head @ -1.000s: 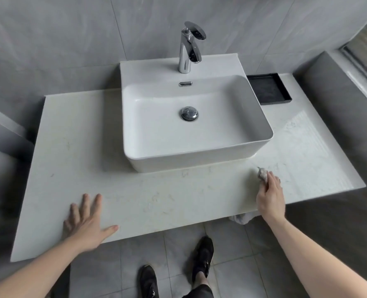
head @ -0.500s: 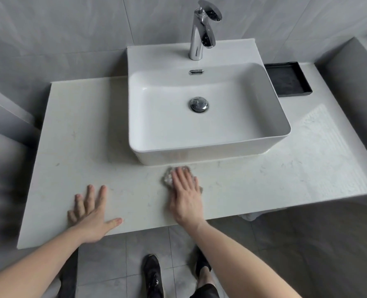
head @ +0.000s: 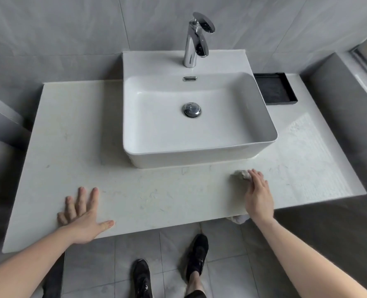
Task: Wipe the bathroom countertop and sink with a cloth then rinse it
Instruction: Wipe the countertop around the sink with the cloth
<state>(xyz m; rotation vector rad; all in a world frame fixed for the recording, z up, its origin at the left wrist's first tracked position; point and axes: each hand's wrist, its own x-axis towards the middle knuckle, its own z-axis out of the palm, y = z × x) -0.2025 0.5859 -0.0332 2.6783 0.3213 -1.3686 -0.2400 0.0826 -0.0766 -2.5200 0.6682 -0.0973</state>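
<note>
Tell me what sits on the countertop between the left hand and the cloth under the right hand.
Nothing: in the head view, the countertop between the left hand and the cloth pressed by the right hand is bare veined stone.

Soft right-side daylight, countertop (head: 320, 147) glare, blurred wide-angle edges.

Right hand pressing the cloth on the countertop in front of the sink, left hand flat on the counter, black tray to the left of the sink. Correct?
Not quite: the head view shows the black tray to the right of the sink, not the left. The rest holds: right hand on the cloth, left hand flat on the countertop.
</note>
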